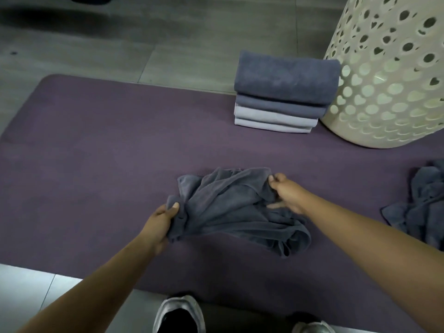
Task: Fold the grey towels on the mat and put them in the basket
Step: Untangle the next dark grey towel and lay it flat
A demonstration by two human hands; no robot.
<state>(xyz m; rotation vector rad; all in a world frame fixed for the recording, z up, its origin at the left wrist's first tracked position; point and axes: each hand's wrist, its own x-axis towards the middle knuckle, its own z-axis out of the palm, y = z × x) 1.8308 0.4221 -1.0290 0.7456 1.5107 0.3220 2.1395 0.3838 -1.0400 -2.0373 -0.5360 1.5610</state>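
A crumpled dark grey towel [230, 207] lies in the middle of the purple mat [96, 152]. My left hand [163, 219] grips its near-left edge, fingers curled round a bunch of cloth. My right hand [286, 191] pinches the towel's far-right edge. A stack of several folded grey towels [281, 92] sits at the mat's far edge, beside the cream perforated basket [389, 75] at the upper right. Another unfolded grey towel [422, 207] lies heaped at the mat's right edge, partly out of frame.
Grey floor tiles [120, 44] surround the mat. My two shoes [180, 313] stand at the mat's near edge. Bare mat stretches to the left of the crumpled towel.
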